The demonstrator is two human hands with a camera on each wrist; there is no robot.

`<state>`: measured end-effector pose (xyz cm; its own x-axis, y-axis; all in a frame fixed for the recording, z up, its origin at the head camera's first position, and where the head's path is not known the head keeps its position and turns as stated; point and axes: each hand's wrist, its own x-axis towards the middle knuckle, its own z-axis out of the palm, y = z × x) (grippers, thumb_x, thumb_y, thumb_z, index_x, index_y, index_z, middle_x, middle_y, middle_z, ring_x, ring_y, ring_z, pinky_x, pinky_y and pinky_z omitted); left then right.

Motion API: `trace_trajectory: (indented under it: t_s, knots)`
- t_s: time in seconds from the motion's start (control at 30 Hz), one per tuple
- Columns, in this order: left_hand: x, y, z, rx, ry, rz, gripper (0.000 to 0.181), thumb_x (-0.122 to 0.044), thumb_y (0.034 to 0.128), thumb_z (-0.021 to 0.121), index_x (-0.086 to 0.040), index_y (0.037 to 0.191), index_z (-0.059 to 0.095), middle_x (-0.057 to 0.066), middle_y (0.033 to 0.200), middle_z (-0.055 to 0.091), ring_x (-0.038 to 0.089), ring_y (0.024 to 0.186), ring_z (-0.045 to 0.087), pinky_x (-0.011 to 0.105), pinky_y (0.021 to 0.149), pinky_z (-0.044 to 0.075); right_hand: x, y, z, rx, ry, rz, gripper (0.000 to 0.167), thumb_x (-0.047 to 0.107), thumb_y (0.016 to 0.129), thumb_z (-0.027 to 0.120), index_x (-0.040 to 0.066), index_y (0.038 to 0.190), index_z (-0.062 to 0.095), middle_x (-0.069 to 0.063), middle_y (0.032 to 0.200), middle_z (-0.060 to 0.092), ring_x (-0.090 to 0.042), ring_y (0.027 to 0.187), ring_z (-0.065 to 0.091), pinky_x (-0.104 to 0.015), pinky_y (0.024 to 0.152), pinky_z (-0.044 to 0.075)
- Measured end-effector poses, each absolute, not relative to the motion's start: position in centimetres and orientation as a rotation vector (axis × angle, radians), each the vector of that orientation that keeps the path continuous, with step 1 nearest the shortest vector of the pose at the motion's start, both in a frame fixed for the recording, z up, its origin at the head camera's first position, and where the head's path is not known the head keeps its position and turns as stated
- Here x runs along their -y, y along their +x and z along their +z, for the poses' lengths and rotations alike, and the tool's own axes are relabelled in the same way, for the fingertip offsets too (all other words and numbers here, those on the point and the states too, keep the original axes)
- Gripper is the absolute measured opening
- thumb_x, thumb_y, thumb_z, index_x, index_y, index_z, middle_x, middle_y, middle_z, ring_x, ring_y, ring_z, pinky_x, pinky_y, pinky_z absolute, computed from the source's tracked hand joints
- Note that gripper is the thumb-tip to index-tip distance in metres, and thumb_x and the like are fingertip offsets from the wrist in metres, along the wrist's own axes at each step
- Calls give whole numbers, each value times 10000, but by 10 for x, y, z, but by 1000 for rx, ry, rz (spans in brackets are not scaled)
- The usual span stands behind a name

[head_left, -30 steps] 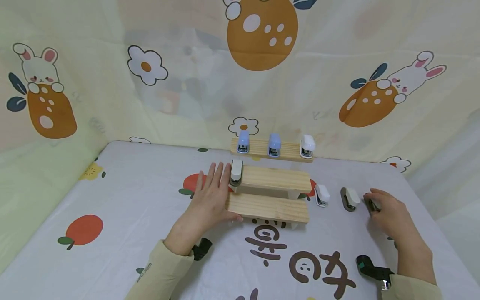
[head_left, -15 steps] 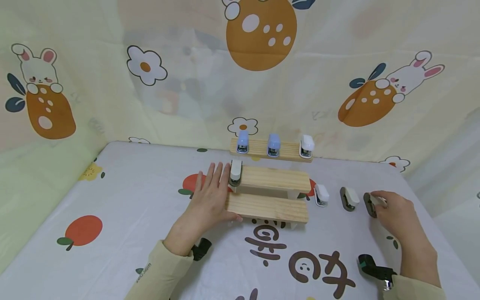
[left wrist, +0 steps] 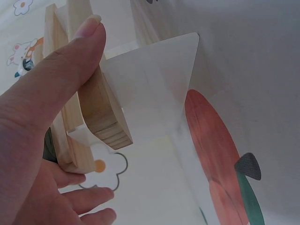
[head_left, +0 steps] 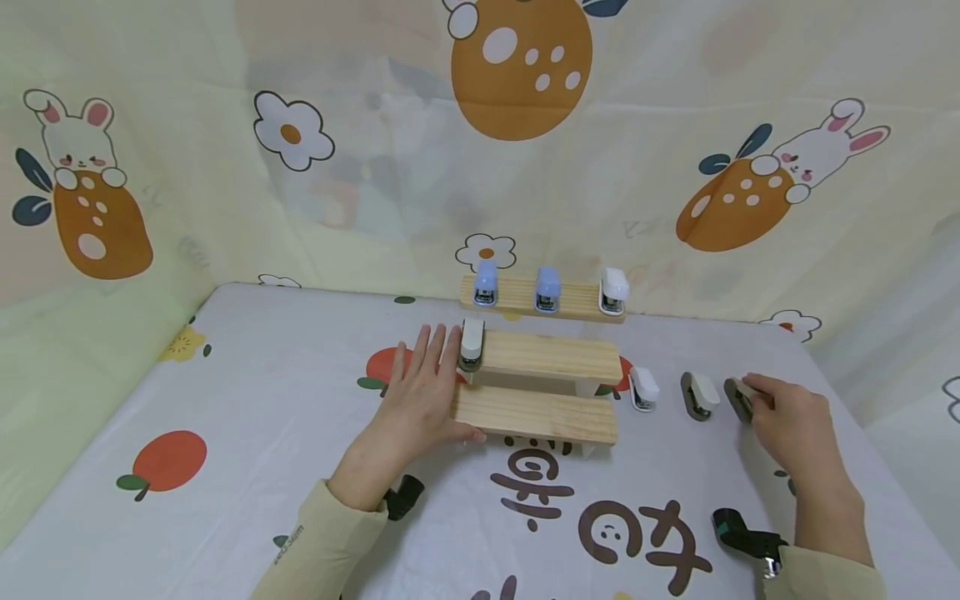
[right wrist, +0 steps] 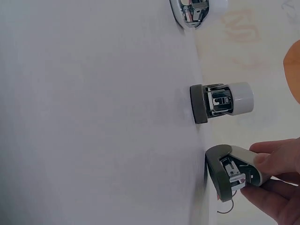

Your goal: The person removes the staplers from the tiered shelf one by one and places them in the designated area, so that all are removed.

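My right hand point(head_left: 795, 421) pinches a small grey-and-white stapler point(right wrist: 220, 171) at the right of the table. In the right wrist view this stapler leans to one side, with fingers and thumb on its white top; whether it touches the cloth I cannot tell. My left hand point(head_left: 423, 396) lies with straight fingers against the left end of a stepped wooden rack point(head_left: 536, 415). Its thumb rests on the front plank point(left wrist: 105, 112) in the left wrist view. Close to those fingertips, a white-topped stapler point(head_left: 472, 343) stands at the left of the middle plank point(head_left: 555, 357).
On the back plank point(head_left: 517, 292) stand two blue staplers point(head_left: 486, 283) and a white stapler point(head_left: 614, 292). Right of the rack, another white stapler point(head_left: 643, 390) and a grey-and-white stapler point(head_left: 701, 396) stand on the cloth. A patterned curtain point(head_left: 375, 208) rises behind.
The right hand first shifted right, uncovering more of its stapler, then came slightly back left and up; the stapler is now tilted. The left hand stays put on the rack.
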<state>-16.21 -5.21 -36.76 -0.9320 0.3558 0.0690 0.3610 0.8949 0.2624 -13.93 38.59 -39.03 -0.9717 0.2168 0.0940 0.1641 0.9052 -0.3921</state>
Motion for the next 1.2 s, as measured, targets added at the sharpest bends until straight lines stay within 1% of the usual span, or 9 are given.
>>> trace_trajectory:
  t_s: [0.1,0.33,0.5,0.6,0.63,0.8,0.87,1.03,1.2]
  knots:
    - [52,-162,-367,3041,-574,-429,1393,-580,590,896,-53,1594,86,189,1654,152,363,1549,67,588,1235,75,-385,-140,-391,2906,-284,586,365,-1,960,489,-114,1298,567,-409,1240,556,-433,891,526,-354,628,490]
    - [51,-163,-367,3049,-575,-423,1396,-590,592,889,-60,1596,77,183,1658,139,363,1549,61,588,1235,72,-384,-141,-393,2889,-292,579,368,-8,961,471,-112,1301,565,-401,1243,562,-416,878,528,-333,603,468]
    - [51,-163,-366,3051,-570,-422,1397,-589,591,891,-58,1595,77,185,1657,142,362,1550,60,588,1236,68,-385,-140,-391,2970,-303,603,393,-47,927,449,-114,1304,539,-420,1309,486,-463,954,468,-393,641,464]
    - [51,-163,-366,3051,-567,-423,1397,-589,590,892,-58,1595,80,186,1657,145,362,1549,63,588,1235,71,-385,-140,-390,2995,-283,602,396,-71,903,456,-111,1288,541,-418,1346,437,-505,1031,443,-466,677,484]
    - [52,-163,-366,3053,-566,-428,1396,-586,591,893,-58,1595,80,186,1657,145,361,1550,59,589,1235,70,-385,-140,-390,3002,-276,600,399,-77,898,461,-113,1288,536,-418,1357,420,-530,1071,434,-506,712,492]
    - [52,-162,-365,3057,-561,-436,1394,-582,592,895,-61,1596,80,184,1657,144,357,1551,50,589,1236,64,-382,-140,-388,2996,-218,580,414,-96,871,482,-115,1281,536,-426,1359,384,-586,1164,406,-617,803,474]
    - [52,-162,-365,3058,-559,-438,1394,-581,593,894,-62,1596,78,182,1658,140,356,1551,46,588,1236,62,-382,-140,-386,2991,-199,573,409,-82,878,485,-109,1283,534,-427,1358,380,-584,1167,404,-641,829,467]
    - [53,-162,-365,3059,-562,-442,1390,-582,596,892,-63,1597,78,182,1659,135,362,1550,53,591,1235,62,-381,-136,-377,2959,-195,602,399,3,927,476,-91,1313,513,-415,1399,354,-606,1236,366,-734,935,379]
    - [53,-163,-365,3061,-569,-446,1391,-587,595,888,-67,1597,76,180,1661,124,365,1549,58,592,1235,58,-377,-131,-367,2820,-144,587,355,38,953,488,-86,1280,550,-382,1385,404,-589,1246,392,-732,932,374]
